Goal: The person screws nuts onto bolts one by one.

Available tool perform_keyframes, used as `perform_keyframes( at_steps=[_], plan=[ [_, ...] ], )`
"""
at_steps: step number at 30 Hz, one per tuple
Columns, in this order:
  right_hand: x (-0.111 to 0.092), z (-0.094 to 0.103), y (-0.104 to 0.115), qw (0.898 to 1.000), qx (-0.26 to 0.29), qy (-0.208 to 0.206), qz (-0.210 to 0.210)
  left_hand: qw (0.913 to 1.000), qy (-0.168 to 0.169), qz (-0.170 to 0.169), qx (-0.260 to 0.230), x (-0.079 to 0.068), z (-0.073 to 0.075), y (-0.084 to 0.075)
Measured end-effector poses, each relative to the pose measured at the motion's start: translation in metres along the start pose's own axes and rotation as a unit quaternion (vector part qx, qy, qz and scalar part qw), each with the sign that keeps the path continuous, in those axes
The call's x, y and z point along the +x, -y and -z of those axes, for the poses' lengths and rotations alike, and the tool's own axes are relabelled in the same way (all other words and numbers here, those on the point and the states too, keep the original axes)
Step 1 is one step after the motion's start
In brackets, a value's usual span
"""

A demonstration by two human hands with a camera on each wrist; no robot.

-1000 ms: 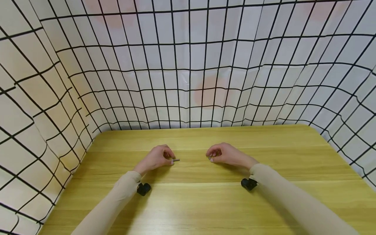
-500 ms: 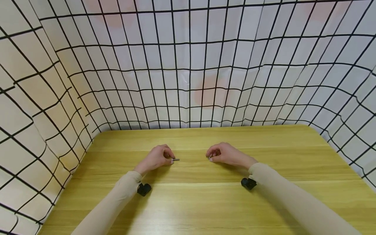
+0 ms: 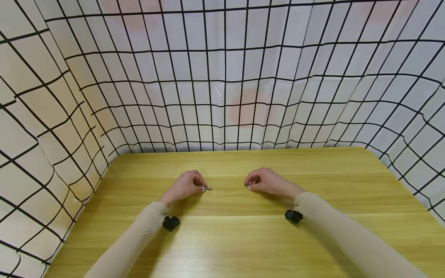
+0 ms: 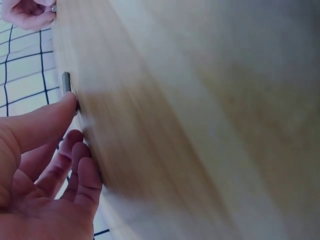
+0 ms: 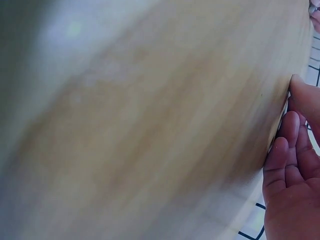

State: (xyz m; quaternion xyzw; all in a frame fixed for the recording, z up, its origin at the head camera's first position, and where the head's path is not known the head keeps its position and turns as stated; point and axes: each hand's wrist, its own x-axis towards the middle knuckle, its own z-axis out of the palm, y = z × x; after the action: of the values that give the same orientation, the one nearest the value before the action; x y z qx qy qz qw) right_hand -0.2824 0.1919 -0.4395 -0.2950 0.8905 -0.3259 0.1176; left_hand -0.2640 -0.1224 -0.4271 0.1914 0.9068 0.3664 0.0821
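Observation:
My left hand point(image 3: 185, 187) pinches a metal bolt point(image 3: 208, 189) between thumb and index finger, low over the wooden table point(image 3: 222, 243). Threads show on the bolt's free end in the left wrist view, and that end points toward the right hand. The other left fingers curl loosely below the pinch. Opposite, my right hand point(image 3: 268, 182) pinches a small metal nut point(image 3: 247, 186) at its fingertips, mostly covered by them. A gap separates bolt and nut. In the right wrist view the thumb point(image 5: 303, 95) hides the nut.
White sheeting with a black grid point(image 3: 222, 88) surrounds the table at the back and both sides. A black wrist camera point(image 3: 170, 223) sits under the left sleeve cuff, and another camera point(image 3: 293, 216) under the right.
Both hands stay almost in place. The bolt's free end tilts slightly differently, and the nut shows less between the right fingertips than a second ago.

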Motion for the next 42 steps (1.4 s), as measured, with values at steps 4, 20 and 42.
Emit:
perform_keyframes(
  at_steps=[4, 20, 42],
  plan=[
    [-0.001, 0.0, 0.0, 1.0, 0.001, -0.001, -0.002, 1.0, 0.002, -0.006, -0.001, 0.001, 0.0, 0.001],
    [-0.001, 0.0, 0.001, 1.0, -0.004, -0.001, -0.001, 0.9991, -0.011, 0.0, -0.04, -0.002, -0.002, -0.001],
    [-0.003, 0.0, 0.007, 1.0, -0.009, 0.008, 0.015, 0.9915, -0.101, -0.007, -0.082, -0.013, 0.0, -0.017]
  ],
)
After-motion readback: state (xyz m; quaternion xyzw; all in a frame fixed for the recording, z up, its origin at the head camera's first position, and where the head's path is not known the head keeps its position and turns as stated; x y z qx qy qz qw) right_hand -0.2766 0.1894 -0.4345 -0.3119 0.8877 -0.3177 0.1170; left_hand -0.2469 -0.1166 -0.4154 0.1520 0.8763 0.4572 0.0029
